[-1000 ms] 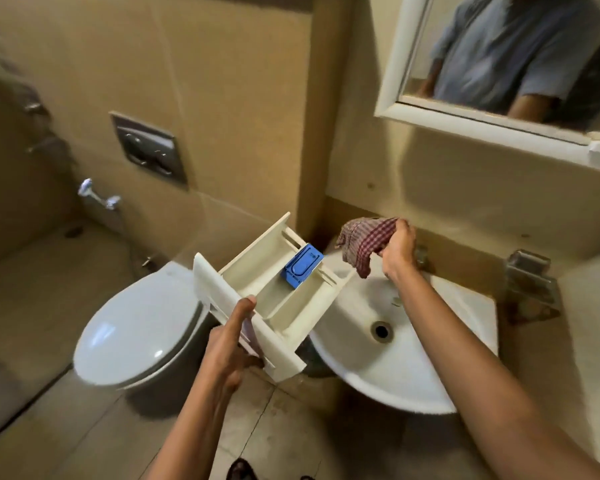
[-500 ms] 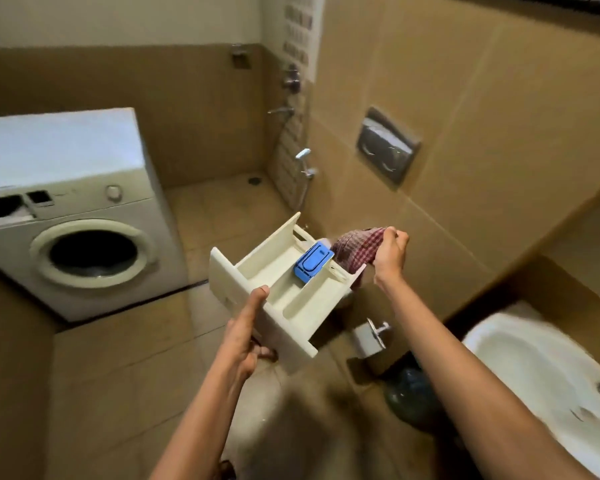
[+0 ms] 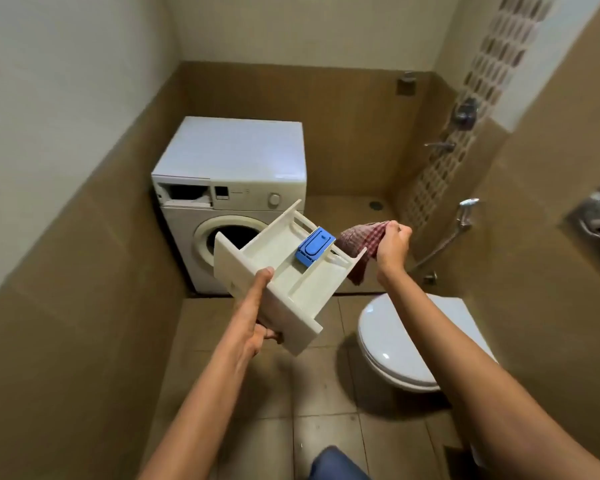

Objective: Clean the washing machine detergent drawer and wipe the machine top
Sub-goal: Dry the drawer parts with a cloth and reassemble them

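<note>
While aloft, drawer (image 3: 274, 252) beside checked cloth (image 3: 361, 237).

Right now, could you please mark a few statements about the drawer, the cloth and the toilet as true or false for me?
1. The left hand holds the detergent drawer clear of the washing machine. True.
2. The right hand holds a sponge. False: it pinches a checked cloth.
3. The toilet lid is raised. False: the toilet lid is shut.
4. A blue insert sits in the drawer. True.
</note>
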Motion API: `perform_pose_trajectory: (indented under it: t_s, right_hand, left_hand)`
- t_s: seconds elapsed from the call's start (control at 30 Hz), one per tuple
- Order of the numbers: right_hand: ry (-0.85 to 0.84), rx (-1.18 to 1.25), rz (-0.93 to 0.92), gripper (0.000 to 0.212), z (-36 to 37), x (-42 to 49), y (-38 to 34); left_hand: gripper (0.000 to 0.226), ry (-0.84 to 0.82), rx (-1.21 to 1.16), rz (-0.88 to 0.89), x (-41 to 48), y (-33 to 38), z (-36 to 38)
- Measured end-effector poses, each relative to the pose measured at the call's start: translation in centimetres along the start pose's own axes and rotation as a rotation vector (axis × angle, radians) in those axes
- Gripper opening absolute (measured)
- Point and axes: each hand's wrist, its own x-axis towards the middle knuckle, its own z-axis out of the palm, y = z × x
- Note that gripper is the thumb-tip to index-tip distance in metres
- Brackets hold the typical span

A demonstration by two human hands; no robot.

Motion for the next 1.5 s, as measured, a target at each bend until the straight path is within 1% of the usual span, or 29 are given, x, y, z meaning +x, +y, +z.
perform_pose_trajectory:
  t_s: [0.13, 0.27, 0.4, 0.53, 0.63, 0.73, 0.87, 0.93, 1.03, 1.07, 1.17, 1.27, 1.3, 1.37, 1.4, 1.43, 1.5]
  right_hand:
    - [-0.096, -0.038, -0.001, 0.014, 7.4, 2.6, 0.1]
    - [-0.158, -0.050, -0.012, 0.014, 15.1, 6.5, 0.0]
    - [-0.228, -0.041, 0.015, 0.017, 22.0, 11.8, 0.1]
    - [-0.262, -0.061, 0.040, 0.020, 28.3, 17.6, -1.2]
    - [-0.289, -0.076, 0.035, 0.021, 32.2, 20.8, -2.6]
    - [-0.281, -0.063, 0.048, 0.021, 35.6, 23.5, -3.5]
    - [-0.268, -0.065, 0.051, 0.020, 39.8, 26.9, -4.3]
    - [-0.265, -0.065, 0.057, 0.020, 41.5, 28.2, -4.5]
    - [-0.240, -0.055, 0.069, 0.020, 44.1, 30.1, -4.4]
    - [-0.231, -0.046, 0.071, 0.020, 44.9, 30.7, -4.3]
    - [-0.200, -0.017, 0.069, 0.018, 47.7, 32.6, -4.2]
    - [-0.154, -0.004, 0.070, 0.017, 49.9, 34.4, -3.8]
    - [-0.137, 0.003, 0.076, 0.017, 50.6, 34.8, -3.8]
    - [-0.107, 0.028, 0.100, 0.018, 51.8, 35.7, -3.7]
    - [-0.095, 0.052, 0.113, 0.018, 52.2, 36.1, -3.6]
    - [-0.083, 0.082, 0.127, 0.018, 52.8, 36.5, -3.6]
    - [-0.053, 0.140, 0.159, 0.019, 53.6, 37.3, -3.6]
  left_hand:
    - [0.085, 0.072, -0.061, 0.020, 3.4, 4.3, -0.6]
    - [0.083, 0.108, -0.122, 0.039, 8.4, 8.7, -0.5]
    - [0.084, 0.124, -0.145, 0.076, 14.4, 13.2, 0.4]
    - [0.084, 0.143, -0.139, 0.084, 20.2, 18.6, 2.1]
    - [0.079, 0.131, -0.119, 0.091, 23.5, 22.2, 3.5]
    - [0.071, 0.175, -0.130, 0.094, 26.7, 25.3, 4.8]
    - [0.076, 0.202, -0.139, 0.089, 31.9, 29.2, 6.2]
    - [0.076, 0.222, -0.085, 0.081, 34.1, 31.0, 6.7]
    - [0.065, 0.217, -0.004, 0.079, 37.5, 33.9, 7.3]
    - [0.064, 0.214, 0.015, 0.076, 38.7, 34.8, 7.5]
    - [0.070, 0.192, 0.107, 0.065, 42.7, 37.5, 7.7]
    - [0.085, 0.168, 0.192, 0.033, 46.3, 40.1, 8.2]
    - [0.083, 0.157, 0.209, 0.025, 47.4, 40.9, 8.3]
    - [0.071, 0.136, 0.235, 0.015, 49.3, 42.4, 8.7]
    - [0.070, 0.124, 0.252, 0.013, 49.9, 43.0, 8.8]
    - [0.075, 0.111, 0.269, 0.014, 50.7, 43.6, 8.9]
    - [0.093, 0.111, 0.332, 0.026, 52.0, 44.5, 9.3]
